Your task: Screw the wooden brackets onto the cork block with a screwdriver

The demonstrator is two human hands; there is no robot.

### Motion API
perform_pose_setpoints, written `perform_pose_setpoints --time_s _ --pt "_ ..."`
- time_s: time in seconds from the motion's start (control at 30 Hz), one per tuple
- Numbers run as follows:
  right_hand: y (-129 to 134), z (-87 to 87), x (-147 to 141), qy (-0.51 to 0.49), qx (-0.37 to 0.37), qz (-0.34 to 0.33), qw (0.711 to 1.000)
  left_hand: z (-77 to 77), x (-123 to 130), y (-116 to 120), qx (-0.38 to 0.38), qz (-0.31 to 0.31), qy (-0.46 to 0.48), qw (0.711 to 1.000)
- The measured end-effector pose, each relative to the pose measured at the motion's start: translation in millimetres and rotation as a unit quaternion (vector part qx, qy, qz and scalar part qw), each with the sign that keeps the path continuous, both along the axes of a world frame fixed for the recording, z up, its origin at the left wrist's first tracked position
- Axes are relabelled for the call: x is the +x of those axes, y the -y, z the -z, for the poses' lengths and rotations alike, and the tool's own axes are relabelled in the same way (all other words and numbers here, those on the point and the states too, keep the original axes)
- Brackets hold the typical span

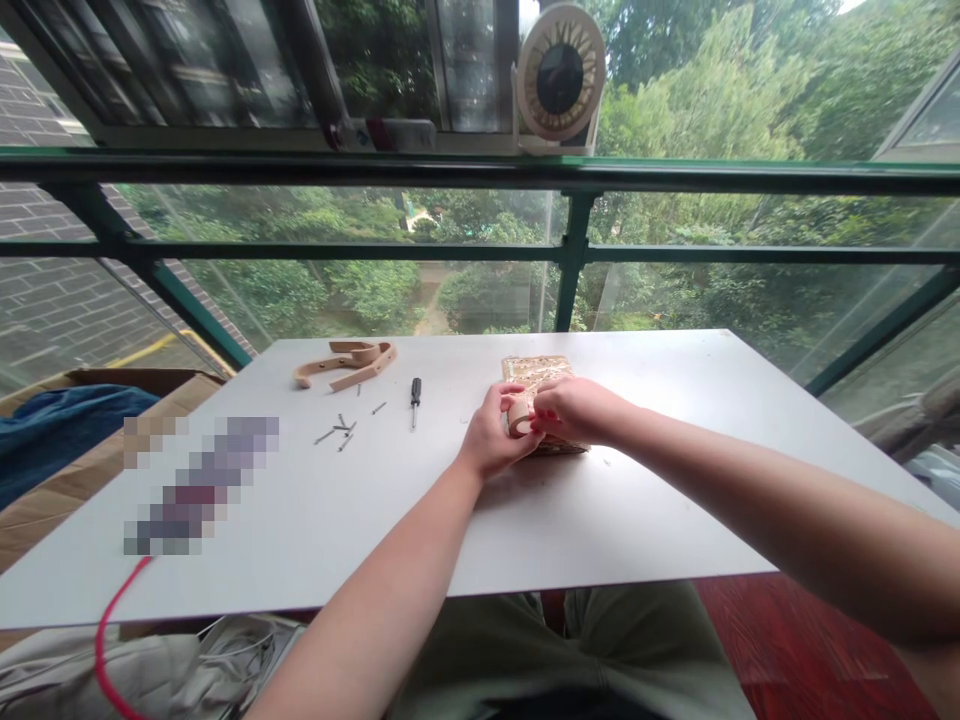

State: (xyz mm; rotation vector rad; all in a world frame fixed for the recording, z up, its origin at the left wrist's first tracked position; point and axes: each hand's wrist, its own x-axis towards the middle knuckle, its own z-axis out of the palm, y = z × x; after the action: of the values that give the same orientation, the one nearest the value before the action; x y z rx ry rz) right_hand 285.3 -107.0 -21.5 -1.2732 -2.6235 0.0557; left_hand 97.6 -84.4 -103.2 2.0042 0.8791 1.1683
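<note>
The left hand (pixel 491 436) curls its fingers around a tan roll (pixel 519 419), over a patterned block (pixel 537 369); the right hand (pixel 571 408) bends its fingers at the roll's edge, their grip I cannot tell. Handwork seems unfinished. Leftward and farther, loose screws (pixel 345 428), a screwdriver (pixel 415 395) and curved wooden pieces (pixel 364 354) lie unheld.

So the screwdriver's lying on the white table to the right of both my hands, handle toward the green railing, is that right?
No: the head view shows the screwdriver left of your left hand and right hand. It does lie on the white table, handle toward the green railing.
</note>
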Motion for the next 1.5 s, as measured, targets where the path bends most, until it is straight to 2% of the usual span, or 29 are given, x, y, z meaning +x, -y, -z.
perform_pose_setpoints --time_s 0.4,1.1,1.3,1.5 --pt "0.0 -9.3 6.6 -0.029 -0.034 -0.03 0.999 1.7 -1.4 -0.9 -0.017 -0.001 0.005 1.0" --pt "-4.0 -10.9 -5.0 0.073 -0.002 -0.051 0.996 -1.0 -0.2 0.7 -0.014 -0.005 0.005 1.0" --pt "-1.2 -8.8 -4.6 0.042 0.004 -0.041 0.998 -2.7 -0.2 1.5 -0.02 -0.008 0.003 1.0" --pt "1.8 -12.2 5.5 0.02 -0.012 -0.066 0.998 -0.8 -0.6 -0.4 -0.019 0.0 0.005 1.0"
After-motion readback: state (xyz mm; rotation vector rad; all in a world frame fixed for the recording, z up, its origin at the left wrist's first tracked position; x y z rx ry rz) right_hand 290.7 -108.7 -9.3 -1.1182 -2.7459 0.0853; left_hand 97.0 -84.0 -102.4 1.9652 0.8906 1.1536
